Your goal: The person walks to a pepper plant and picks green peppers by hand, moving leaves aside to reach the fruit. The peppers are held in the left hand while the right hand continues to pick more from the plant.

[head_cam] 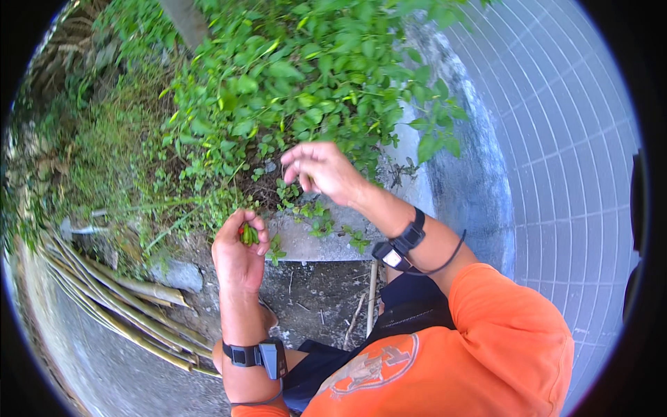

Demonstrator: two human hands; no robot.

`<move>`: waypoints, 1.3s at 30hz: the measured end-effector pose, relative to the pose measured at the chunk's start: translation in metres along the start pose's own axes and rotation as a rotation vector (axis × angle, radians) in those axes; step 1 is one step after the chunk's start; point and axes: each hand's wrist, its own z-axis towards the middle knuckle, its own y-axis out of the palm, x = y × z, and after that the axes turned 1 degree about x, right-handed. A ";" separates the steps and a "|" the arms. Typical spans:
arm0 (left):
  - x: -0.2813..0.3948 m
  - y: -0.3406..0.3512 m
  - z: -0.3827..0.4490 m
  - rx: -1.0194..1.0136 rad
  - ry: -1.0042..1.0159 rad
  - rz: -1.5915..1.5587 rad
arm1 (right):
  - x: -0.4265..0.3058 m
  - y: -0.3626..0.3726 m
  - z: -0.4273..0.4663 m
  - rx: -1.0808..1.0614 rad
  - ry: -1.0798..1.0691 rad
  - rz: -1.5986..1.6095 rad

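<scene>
Several small chili peppers (249,236), green with a touch of red, rest in the cupped palm of my left hand (241,266). Its fingers curl over them, and it is raised before the near edge of a planted bed. My right hand (333,174) hovers farther out and to the right, slightly blurred, with its fingers bent and apart and nothing visible between them. Beyond it grows a leafy chili plant (312,86), on which slender pale-green peppers (272,47) stand among the leaves.
A low concrete curb (307,242) edges the bed. Cut bamboo poles (130,313) lie at the left beside a grey stone (180,275). On the right rises a grey tiled wall (563,156). A tree trunk (185,21) stands at the top. Straps with devices circle both forearms.
</scene>
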 end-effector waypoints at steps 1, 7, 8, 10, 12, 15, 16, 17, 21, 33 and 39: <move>-0.001 0.000 0.003 0.007 0.008 0.027 | 0.000 -0.010 -0.014 -0.035 0.000 0.029; -0.020 0.014 0.011 0.033 -0.020 0.176 | -0.002 -0.109 -0.096 0.204 0.088 0.257; -0.025 0.021 0.011 -0.006 -0.042 0.201 | -0.003 -0.129 -0.106 0.306 0.079 0.305; -0.040 0.041 0.012 -0.073 -0.074 0.252 | -0.008 -0.168 -0.116 0.503 0.026 0.416; -0.061 0.064 0.011 -0.073 -0.120 0.285 | -0.016 -0.199 -0.122 0.660 -0.007 0.487; -0.083 0.102 0.009 -0.189 -0.185 0.302 | -0.027 -0.215 -0.128 0.663 -0.243 0.670; -0.086 0.115 0.009 -0.213 -0.190 0.300 | -0.031 -0.213 -0.131 0.622 -0.284 0.648; -0.090 0.127 0.008 -0.242 -0.200 0.292 | -0.034 -0.209 -0.132 0.628 -0.289 0.627; -0.105 0.170 0.013 -0.199 -0.173 0.320 | -0.043 -0.174 -0.128 0.552 -0.464 0.305; -0.109 0.200 0.044 -0.316 0.141 0.247 | -0.041 -0.077 -0.119 0.629 -0.818 -0.509; -0.081 0.198 0.052 -0.444 0.069 0.210 | -0.037 -0.073 -0.130 0.459 -0.838 -0.361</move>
